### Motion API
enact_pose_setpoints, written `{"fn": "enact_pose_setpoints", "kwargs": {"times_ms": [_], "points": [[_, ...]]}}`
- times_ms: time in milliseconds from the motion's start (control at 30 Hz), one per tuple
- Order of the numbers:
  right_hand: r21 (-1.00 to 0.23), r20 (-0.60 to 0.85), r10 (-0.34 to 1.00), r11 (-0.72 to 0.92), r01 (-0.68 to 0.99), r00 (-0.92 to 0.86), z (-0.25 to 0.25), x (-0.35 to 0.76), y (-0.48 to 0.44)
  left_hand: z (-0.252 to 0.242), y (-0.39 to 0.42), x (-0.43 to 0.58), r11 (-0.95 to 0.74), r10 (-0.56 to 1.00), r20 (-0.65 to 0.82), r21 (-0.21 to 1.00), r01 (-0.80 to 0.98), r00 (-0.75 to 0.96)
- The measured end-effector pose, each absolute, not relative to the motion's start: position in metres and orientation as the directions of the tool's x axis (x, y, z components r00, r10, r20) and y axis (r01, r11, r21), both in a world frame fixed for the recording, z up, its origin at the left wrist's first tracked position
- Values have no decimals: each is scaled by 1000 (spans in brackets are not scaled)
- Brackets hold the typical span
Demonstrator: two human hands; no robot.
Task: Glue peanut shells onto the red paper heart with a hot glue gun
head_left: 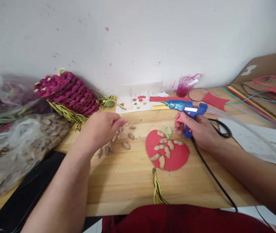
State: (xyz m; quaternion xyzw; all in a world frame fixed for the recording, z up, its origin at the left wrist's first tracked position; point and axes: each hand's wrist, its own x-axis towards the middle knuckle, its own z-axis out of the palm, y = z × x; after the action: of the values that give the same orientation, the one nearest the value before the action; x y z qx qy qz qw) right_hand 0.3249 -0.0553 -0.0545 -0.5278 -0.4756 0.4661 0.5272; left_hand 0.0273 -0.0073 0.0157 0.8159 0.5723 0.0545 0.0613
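My right hand is wrapped round the handle of a blue hot glue gun. The gun's nozzle points left and a finger is at its orange trigger. My left hand hovers over loose peanuts, thumb and fingers pressed together; what is between them, if anything, is hidden. Between my hands lies a red paper disc with several peanuts on its face. A green loop sticks out of its top, and a yellow-green and brown yarn tassel hangs from its lower edge.
At left are a plastic bag of peanuts, a black tray-like object and a purple yarn-covered craft. Star stickers, red paper strips and a pink-stained cup line the wall. The gun's black cord runs towards me.
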Motion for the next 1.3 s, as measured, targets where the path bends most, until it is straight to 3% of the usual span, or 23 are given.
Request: {"fn": "enact_pose_setpoints", "kwargs": {"times_ms": [333, 533, 900, 1033, 1200, 1300], "points": [[-1000, -24, 990, -22, -17, 140, -58, 327, -53, 19, 0, 17, -159, 987, -35, -51, 986, 157], [-1000, -27, 988, -28, 9, 155, -64, 332, -52, 10, 6, 7, -178, 980, -69, 132, 975, 188], [-999, -34, 988, -37, 17, 153, -60, 329, -54, 3, 8, 9, -231, 962, -91, 237, 943, 259], [-999, -36, 985, -40, 21, 166, -61, 331, -53, 7, 10, 9, -226, 962, -113, 174, 959, 247], [-998, -37, 983, -46, 46, 178, -62, 331, -53, 15, 7, 8, -144, 986, -89, -16, 989, 142], [-998, -36, 981, -45, 44, 192, -59, 330, -53, 18, 6, 9, -134, 986, -107, -38, 990, 129]]}}
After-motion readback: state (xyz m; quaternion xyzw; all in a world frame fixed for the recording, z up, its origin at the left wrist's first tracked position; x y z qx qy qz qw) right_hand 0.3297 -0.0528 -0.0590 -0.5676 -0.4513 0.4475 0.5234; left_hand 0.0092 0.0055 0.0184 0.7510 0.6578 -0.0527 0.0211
